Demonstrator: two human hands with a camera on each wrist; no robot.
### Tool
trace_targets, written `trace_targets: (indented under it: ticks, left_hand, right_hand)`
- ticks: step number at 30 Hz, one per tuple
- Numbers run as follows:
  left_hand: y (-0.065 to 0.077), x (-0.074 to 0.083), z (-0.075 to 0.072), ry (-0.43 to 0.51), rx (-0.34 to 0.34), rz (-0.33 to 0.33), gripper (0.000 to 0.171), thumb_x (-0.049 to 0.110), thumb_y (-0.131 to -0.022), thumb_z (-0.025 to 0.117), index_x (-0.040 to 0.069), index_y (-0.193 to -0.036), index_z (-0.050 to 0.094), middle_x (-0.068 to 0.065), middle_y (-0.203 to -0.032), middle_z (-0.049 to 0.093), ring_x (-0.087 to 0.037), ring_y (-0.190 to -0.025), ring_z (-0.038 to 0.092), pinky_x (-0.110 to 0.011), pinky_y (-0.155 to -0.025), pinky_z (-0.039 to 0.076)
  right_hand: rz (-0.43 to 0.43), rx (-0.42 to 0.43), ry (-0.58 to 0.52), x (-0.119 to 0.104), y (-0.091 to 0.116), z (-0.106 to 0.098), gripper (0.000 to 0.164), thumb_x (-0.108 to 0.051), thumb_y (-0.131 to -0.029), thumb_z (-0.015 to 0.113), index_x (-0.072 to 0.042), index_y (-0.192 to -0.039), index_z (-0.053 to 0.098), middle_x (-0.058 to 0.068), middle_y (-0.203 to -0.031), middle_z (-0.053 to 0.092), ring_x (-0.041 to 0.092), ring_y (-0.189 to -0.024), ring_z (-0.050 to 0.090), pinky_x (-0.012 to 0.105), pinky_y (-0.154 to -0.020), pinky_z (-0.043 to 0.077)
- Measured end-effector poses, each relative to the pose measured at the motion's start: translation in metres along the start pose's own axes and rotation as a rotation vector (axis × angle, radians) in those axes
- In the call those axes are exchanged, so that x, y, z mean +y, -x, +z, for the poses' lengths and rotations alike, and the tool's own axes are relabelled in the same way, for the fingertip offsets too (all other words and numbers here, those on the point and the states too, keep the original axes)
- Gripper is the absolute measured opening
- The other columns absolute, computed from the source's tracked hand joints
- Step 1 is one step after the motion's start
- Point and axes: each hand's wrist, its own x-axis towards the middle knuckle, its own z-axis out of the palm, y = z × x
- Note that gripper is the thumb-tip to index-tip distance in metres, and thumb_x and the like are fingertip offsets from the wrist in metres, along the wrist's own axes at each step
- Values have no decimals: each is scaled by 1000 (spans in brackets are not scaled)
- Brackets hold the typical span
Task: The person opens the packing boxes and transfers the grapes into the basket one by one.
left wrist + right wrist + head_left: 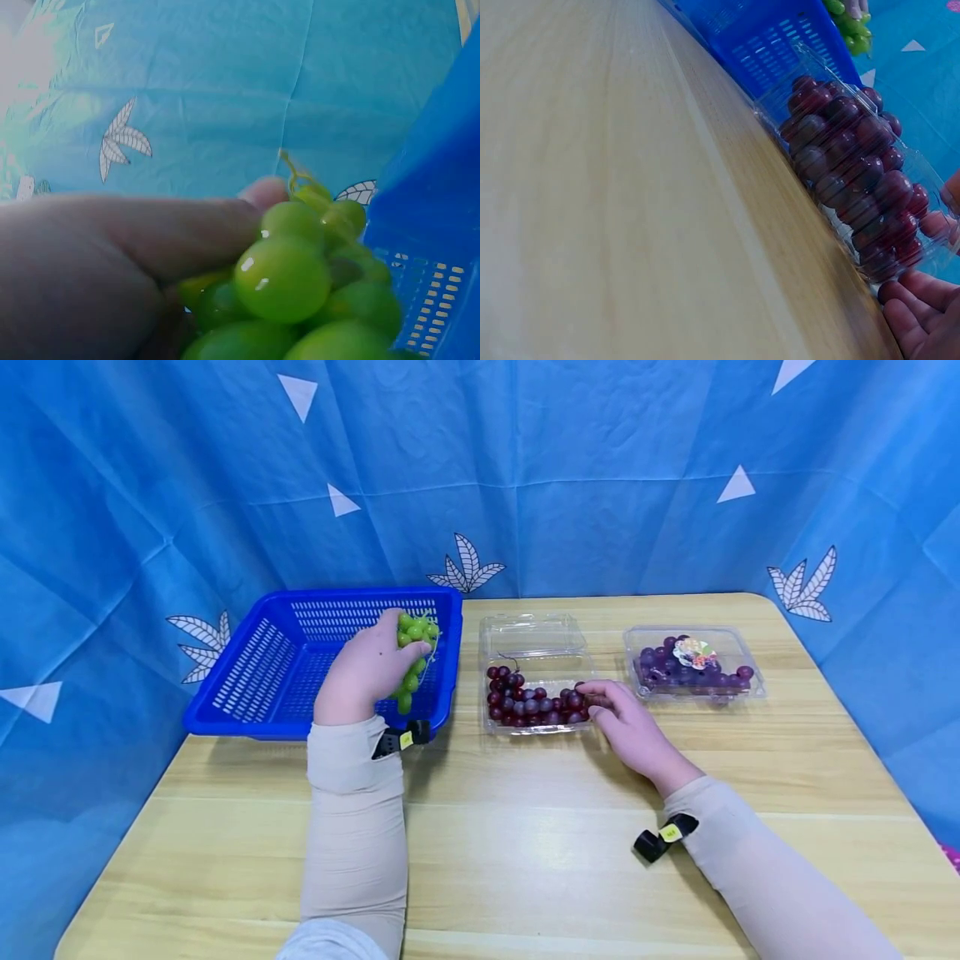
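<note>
A bunch of green grapes (411, 667) hangs over the right part of the blue plastic basket (197, 714). My left hand (367, 667) holds it from above, thumb and fingers at its upper part; close up, the left wrist view shows the thumb against the round grapes (283, 279) and a bit of stem. Right of the basket stands an open clear clamshell box (534, 639) with a bunch of dark red grapes (534, 708). My right hand (626, 727) grips the box's right end, its fingertips around the rim beside the grapes.
A closed clear box (693, 664) of dark grapes with a round label stands farther right on the wooden table (517, 843). The raised lid of the open box leans toward the back. A blue curtain (570, 485) hangs behind the table.
</note>
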Motion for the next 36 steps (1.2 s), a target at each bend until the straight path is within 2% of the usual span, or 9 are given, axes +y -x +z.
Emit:
trace_targets:
  ticks: [6, 13, 16, 19, 21, 29, 36]
  left_hand:
    - [-5, -6, 1, -1, -17, -15, 61, 50, -93, 48, 12, -137, 32, -10, -103, 57, -26, -83, 58, -41, -70, 48]
    - [-8, -8, 3, 11, -26, -10, 55, 49, -93, 48, 13, -134, 35, -11, -103, 59, -27, -84, 59, -43, -71, 48]
    - [-10, -9, 3, 5, -41, 1, 62, 51, -93, 46, 15, -141, 31, -13, -120, 57, -30, -100, 58, -51, -81, 47]
    - [-11, -10, 5, -2, -71, 28, 70, 52, -94, 44, 16, -149, 21, -12, -139, 44, -33, -120, 47, -57, -93, 39]
    - [-12, -10, 6, 2, -92, 40, 70, 52, -94, 42, 16, -149, 20, -12, -144, 39, -34, -126, 41, -58, -96, 37]
    - [-11, -9, 4, -3, -114, 34, 68, 57, -93, 40, 18, -148, 26, -10, -143, 41, -34, -124, 43, -59, -95, 37]
    - [-9, -11, 3, 9, -86, 24, 69, 60, -92, 39, 18, -146, 30, -10, -142, 42, -33, -124, 44, -58, -94, 38]
  right_hand:
    - [-4, -1, 6, 1, 1, -1, 34, -18, -97, 46, -19, -131, 50, 4, -132, 45, 25, -117, 46, 52, -98, 35]
    - [-2, -5, 9, 2, 1, 0, 35, -19, -97, 46, -20, -131, 50, 4, -133, 44, 26, -117, 46, 53, -98, 34]
    - [-6, -4, 10, 2, 0, 0, 35, -19, -97, 46, -19, -131, 50, 5, -133, 45, 26, -117, 46, 53, -98, 35]
    - [-5, -1, 10, 1, 0, 0, 34, -19, -97, 46, -20, -131, 50, 4, -132, 45, 26, -117, 46, 53, -98, 35]
    - [-3, 0, 8, 1, 0, 0, 34, -18, -97, 46, -20, -130, 51, 4, -131, 45, 25, -116, 46, 52, -98, 35]
    - [-1, -2, 7, 2, 0, 0, 34, -18, -96, 46, -20, -130, 50, 4, -131, 45, 24, -117, 46, 52, -98, 35]
    - [-1, -5, 3, 1, -1, 0, 34, -18, -96, 47, -20, -130, 50, 4, -131, 45, 24, -116, 46, 52, -98, 35]
